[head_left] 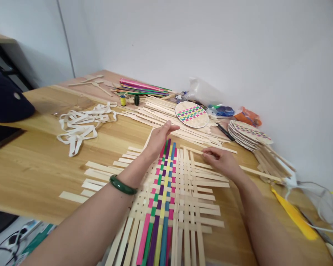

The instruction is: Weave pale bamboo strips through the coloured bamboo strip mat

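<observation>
A half-woven mat of bamboo strips [183, 184] lies in front of me, with pink, green, purple, yellow and blue strips running lengthwise down its middle. At its far end my left hand [159, 138] reaches over the coloured strips, fingers stretched out, with a green bangle [123, 184] on the wrist. My right hand [222, 159] pinches a long pale bamboo strip [255, 171]. That strip's left end lies by the mat's far right corner, and its other end sticks out to the right past my wrist. My left fingertips are partly hidden.
Behind the mat are loose pale strips [158, 111], a round woven fan [192, 114] and two thread spools, one yellow [123, 100]. White ribbon [80, 125] lies tangled at left. A stack of fans [246, 133], an orange packet [248, 116] and a yellow tassel [295, 216] are at right.
</observation>
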Available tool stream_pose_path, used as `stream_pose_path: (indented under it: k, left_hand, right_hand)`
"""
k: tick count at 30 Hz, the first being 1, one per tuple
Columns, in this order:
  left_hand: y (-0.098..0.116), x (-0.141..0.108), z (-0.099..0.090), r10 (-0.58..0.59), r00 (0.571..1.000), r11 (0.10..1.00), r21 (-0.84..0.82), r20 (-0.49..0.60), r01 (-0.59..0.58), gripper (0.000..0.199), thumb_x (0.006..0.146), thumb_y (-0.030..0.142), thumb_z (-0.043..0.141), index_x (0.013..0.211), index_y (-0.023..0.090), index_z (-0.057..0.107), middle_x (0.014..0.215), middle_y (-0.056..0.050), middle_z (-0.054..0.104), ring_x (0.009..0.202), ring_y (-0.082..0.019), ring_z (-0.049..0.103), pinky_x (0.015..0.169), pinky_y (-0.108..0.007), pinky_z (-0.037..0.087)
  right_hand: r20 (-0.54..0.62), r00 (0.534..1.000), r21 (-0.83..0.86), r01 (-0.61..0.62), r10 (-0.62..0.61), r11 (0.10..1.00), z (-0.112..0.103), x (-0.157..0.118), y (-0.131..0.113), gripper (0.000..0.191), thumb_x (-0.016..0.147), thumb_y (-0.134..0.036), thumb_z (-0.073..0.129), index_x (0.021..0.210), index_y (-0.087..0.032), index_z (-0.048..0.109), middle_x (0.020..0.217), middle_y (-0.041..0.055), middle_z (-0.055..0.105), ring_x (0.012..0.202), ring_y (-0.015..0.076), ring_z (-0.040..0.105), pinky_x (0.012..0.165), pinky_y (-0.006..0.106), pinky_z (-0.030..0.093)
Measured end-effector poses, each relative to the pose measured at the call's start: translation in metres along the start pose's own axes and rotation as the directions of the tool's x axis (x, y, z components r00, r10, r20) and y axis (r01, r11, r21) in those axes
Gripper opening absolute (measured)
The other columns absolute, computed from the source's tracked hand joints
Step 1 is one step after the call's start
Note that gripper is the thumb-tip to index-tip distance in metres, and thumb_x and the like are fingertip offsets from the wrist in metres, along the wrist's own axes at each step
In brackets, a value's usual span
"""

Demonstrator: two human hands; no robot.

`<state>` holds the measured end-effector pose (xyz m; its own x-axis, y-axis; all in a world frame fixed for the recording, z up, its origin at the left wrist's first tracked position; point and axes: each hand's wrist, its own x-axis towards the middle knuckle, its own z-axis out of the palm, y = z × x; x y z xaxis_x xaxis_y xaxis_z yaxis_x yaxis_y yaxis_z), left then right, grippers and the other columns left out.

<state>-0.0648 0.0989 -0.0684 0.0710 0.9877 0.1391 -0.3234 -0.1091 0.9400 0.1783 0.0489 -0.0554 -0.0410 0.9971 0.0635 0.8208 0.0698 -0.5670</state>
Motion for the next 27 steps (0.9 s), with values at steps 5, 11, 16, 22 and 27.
stream_pose_path:
  k: [5, 11, 16, 22, 27]
  left_hand:
    - [0.049, 0.001, -0.011, -0.09, 0.996, 0.943, -0.32, 0.011, 0.089, 0.05, 0.096, 0.052, 0.04, 0.097, 0.013, 0.07, 0.109, -0.012, 0.073, 0.113, -0.023, 0.065, 0.103, -0.04, 0.048]
    - [0.112, -0.014, -0.018, -0.042, 0.999, 0.977, -0.211, -0.028, 0.035, 0.054, 0.099, 0.054, 0.033, 0.104, 0.014, 0.069, 0.105, -0.009, 0.073, 0.112, -0.023, 0.066, 0.099, -0.039, 0.052]
    - [0.097, -0.056, -0.033, -0.031, 0.997, 0.999, 0.025, -0.064, 0.033, 0.045, 0.093, 0.053, 0.048, 0.096, 0.014, 0.072, 0.097, -0.009, 0.074, 0.099, -0.023, 0.069, 0.096, -0.041, 0.054]
    - [0.057, -0.14, -0.049, -0.049, 0.941, 0.717, 0.668, 0.334, -0.2, 0.025, 0.089, 0.031, 0.061, 0.109, 0.024, 0.074, 0.118, -0.007, 0.07, 0.113, -0.022, 0.064, 0.1, -0.036, 0.05]
    - [0.05, -0.161, -0.069, -0.004, 0.98, 0.712, 0.689, 0.198, -0.136, 0.022, 0.092, 0.028, 0.056, 0.102, 0.026, 0.075, 0.111, -0.004, 0.073, 0.105, -0.019, 0.068, 0.092, -0.03, 0.054]
  right_hand:
    - [0.092, 0.995, 0.187, -0.054, 0.037, 0.981, -0.003, 0.004, 0.012, 0.038, 0.07, -0.052, 0.06, 0.086, -0.02, 0.07, 0.063, -0.0002, 0.062, 0.052, 0.0127, 0.049, 0.048, 0.024, 0.037]
    - [0.15, 0.985, 0.262, -0.127, 0.09, 0.957, -0.009, 0.006, 0.022, 0.042, 0.065, -0.055, 0.065, 0.085, -0.019, 0.07, 0.057, -0.0027, 0.056, 0.049, 0.0107, 0.046, 0.044, 0.023, 0.033]
    - [0.132, 0.985, 0.236, -0.137, 0.108, 0.962, -0.009, 0.008, 0.029, 0.045, 0.064, -0.057, 0.065, 0.086, -0.019, 0.072, 0.059, -0.0007, 0.06, 0.051, 0.0125, 0.05, 0.046, 0.024, 0.037]
    - [0.065, 0.996, 0.212, -0.073, 0.06, 0.974, -0.006, 0.012, 0.035, 0.045, 0.063, -0.06, 0.068, 0.081, -0.019, 0.074, 0.079, 0.0054, 0.072, 0.064, 0.0167, 0.059, 0.056, 0.027, 0.045]
    - [0.036, 0.998, 0.198, -0.066, 0.06, 0.978, -0.004, 0.012, 0.035, 0.047, 0.064, -0.063, 0.066, 0.08, -0.02, 0.074, 0.072, 0.0042, 0.069, 0.061, 0.0162, 0.056, 0.054, 0.027, 0.044]
